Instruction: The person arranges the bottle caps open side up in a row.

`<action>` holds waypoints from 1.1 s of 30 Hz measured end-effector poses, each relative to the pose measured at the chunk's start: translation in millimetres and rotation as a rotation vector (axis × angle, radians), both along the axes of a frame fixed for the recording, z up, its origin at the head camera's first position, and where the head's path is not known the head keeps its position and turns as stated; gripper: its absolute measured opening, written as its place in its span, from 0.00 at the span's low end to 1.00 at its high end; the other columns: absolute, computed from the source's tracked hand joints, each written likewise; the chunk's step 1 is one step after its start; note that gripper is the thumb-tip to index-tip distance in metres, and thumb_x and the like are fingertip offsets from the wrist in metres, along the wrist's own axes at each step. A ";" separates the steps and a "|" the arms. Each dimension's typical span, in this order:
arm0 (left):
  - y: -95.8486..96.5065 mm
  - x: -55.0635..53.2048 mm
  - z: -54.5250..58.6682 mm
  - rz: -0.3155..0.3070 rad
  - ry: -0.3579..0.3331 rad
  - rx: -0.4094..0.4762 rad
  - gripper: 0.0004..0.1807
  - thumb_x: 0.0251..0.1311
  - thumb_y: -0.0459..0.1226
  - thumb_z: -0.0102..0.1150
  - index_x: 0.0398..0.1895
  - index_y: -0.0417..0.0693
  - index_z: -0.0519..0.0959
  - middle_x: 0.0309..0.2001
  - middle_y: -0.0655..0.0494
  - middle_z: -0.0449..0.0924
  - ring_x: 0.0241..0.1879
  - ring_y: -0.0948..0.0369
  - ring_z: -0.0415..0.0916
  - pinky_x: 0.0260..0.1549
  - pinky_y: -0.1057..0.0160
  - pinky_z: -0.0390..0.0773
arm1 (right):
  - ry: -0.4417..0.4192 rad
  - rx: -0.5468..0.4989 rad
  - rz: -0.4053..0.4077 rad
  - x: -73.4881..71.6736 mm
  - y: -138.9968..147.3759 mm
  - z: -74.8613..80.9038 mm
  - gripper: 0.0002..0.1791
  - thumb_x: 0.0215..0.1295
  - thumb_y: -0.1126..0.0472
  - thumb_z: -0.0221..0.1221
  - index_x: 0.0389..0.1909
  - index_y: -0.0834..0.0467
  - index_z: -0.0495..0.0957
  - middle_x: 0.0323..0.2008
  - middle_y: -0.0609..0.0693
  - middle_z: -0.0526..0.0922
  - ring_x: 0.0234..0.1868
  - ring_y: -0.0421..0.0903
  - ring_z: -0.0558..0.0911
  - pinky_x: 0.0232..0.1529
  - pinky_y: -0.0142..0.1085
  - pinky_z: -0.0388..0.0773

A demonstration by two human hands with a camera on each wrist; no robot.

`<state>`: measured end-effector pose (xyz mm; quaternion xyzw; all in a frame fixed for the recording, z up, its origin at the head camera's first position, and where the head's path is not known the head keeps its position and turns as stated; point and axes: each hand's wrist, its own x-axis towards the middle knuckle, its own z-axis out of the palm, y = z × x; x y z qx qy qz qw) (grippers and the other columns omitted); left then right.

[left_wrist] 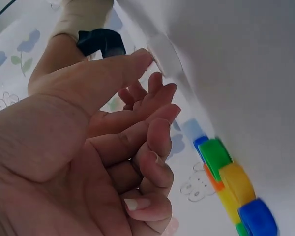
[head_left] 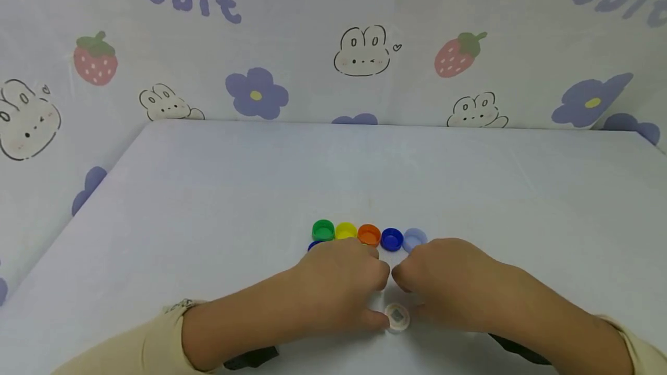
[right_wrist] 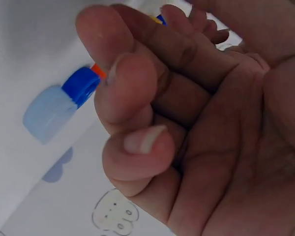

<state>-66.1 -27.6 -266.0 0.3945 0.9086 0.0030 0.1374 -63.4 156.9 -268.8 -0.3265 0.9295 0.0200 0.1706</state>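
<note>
A whitish bottle cap (head_left: 398, 319) lies on the white table near the front, between my two hands. My left hand (head_left: 339, 288) has its thumb tip right at the cap's edge; the cap (left_wrist: 167, 56) also shows beyond that thumb in the left wrist view. The other left fingers (left_wrist: 157, 167) are loosely bent, with nothing in them. Just right of the cap is my right hand (head_left: 458, 288), its fingers (right_wrist: 132, 88) loosely bent and the palm bare. Above the hands runs a row of caps: green (head_left: 323, 230), yellow (head_left: 346, 230), orange (head_left: 369, 235), dark blue (head_left: 392, 239) and light blue (head_left: 415, 239).
A second, nearer row, mostly hidden by my left hand in the head view, has a green cap (left_wrist: 215, 158), a yellow cap (left_wrist: 237, 183) and a blue cap (left_wrist: 258, 217). Behind the table (head_left: 208, 190) hangs a patterned cloth (head_left: 292, 33).
</note>
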 end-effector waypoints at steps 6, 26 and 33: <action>5.0 2.4 -4.8 -0.003 -0.078 -0.001 0.22 0.53 0.59 0.75 0.41 0.56 0.86 0.32 0.67 0.78 0.32 0.68 0.72 0.30 0.70 0.75 | 0.001 0.017 0.079 8.4 -0.3 -0.6 0.17 0.48 0.52 0.79 0.25 0.48 0.77 0.18 0.36 0.70 0.19 0.39 0.66 0.22 0.35 0.67; 2.5 -6.3 -13.4 -0.013 -0.231 0.147 0.18 0.53 0.52 0.78 0.38 0.53 0.83 0.24 0.67 0.74 0.26 0.69 0.71 0.27 0.72 0.72 | 0.157 -0.021 0.163 14.1 -11.1 -14.7 0.08 0.47 0.46 0.79 0.24 0.41 0.88 0.14 0.38 0.69 0.18 0.37 0.64 0.17 0.32 0.63; 0.3 -6.7 -11.4 0.015 -0.211 0.164 0.16 0.54 0.50 0.77 0.35 0.54 0.81 0.23 0.67 0.73 0.26 0.69 0.71 0.26 0.71 0.72 | 0.265 -0.093 0.176 16.9 -10.9 -13.6 0.15 0.49 0.50 0.78 0.16 0.44 0.79 0.12 0.37 0.63 0.16 0.37 0.60 0.15 0.31 0.55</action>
